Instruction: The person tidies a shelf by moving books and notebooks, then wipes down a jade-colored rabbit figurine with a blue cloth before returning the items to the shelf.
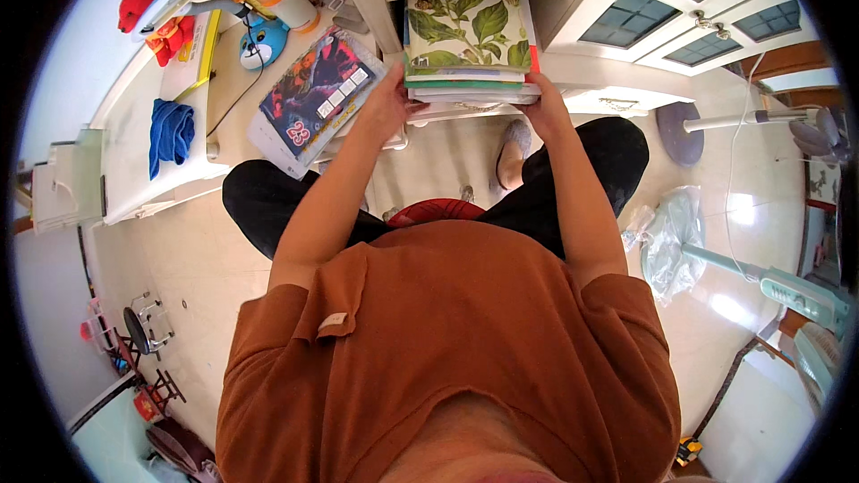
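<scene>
A stack of books (470, 36) lies partly inside an open white cabinet compartment, its near edge sticking out toward me. The top cover is cream with large green leaves. Below it show white, green and pale edges, and a strip of red at the right. My left hand (391, 105) grips the near left corner, its fingers curled underneath. At the near right corner my right hand (548, 107) is closed on the same stack, part of its fingers hidden below. Beside my left forearm, a dark, colourful picture book (313, 94) rests on other flat items at the desk edge.
On the left desk stand a blue animal figure (262, 43), an orange-capped bottle (284, 2) and a folded blue cloth (171, 136). White cabinet doors (698, 13) rise at right. Fans (682, 134) and a plastic-wrapped base (673, 246) stand on the right floor.
</scene>
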{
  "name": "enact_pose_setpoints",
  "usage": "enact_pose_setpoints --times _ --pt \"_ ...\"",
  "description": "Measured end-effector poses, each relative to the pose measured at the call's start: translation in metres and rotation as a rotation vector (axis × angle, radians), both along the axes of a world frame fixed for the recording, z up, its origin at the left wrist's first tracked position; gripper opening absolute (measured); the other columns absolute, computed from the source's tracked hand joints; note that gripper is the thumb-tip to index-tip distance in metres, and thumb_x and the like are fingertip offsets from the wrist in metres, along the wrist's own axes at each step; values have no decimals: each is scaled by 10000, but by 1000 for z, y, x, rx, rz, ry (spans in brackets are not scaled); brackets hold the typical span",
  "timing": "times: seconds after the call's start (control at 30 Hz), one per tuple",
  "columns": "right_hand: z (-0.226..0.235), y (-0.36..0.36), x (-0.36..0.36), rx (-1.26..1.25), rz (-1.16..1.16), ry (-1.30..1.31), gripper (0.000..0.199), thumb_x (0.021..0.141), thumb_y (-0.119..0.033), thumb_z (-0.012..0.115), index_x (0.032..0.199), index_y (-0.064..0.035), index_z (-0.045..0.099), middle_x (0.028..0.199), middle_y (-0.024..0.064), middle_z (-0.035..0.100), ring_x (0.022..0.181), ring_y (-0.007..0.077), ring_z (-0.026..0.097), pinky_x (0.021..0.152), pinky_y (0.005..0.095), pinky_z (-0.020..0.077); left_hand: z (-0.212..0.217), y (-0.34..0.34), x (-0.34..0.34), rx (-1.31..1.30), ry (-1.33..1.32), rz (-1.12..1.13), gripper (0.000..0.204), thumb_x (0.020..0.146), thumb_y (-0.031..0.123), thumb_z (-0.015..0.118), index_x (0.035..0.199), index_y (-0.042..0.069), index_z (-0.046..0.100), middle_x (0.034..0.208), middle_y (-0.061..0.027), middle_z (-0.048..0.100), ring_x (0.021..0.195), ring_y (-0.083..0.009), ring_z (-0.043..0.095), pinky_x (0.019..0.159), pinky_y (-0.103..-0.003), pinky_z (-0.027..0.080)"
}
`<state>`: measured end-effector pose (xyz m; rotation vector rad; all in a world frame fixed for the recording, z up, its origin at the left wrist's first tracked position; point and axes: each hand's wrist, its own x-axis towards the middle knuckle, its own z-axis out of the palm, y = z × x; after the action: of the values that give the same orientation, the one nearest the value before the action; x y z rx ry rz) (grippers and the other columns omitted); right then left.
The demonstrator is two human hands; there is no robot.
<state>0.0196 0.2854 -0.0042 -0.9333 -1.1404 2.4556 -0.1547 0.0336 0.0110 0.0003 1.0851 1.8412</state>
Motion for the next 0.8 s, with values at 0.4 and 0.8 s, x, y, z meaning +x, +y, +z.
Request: enact_pose_setpoints --times 0.4,0.8 --pt "15 49 -57 39 239 78 585 924 -483 634 1297 -41 553 1219 108 653 1042 220 656 934 335 522 31 66 -47 -8 67 12 356 899 224 667 1166 -6 613 1094 -146 688 937 -250 688 852 -356 568" --pt "13 -11 -6 -142 283 24 569 900 -311 693 1331 -2 487 1242 168 611 1106 269 631 931 397 549 9 -14 20 -20 121 -29 436 853 197 672 1189 -57 560 1105 -182 670 950 -258 694 831 -369 584"
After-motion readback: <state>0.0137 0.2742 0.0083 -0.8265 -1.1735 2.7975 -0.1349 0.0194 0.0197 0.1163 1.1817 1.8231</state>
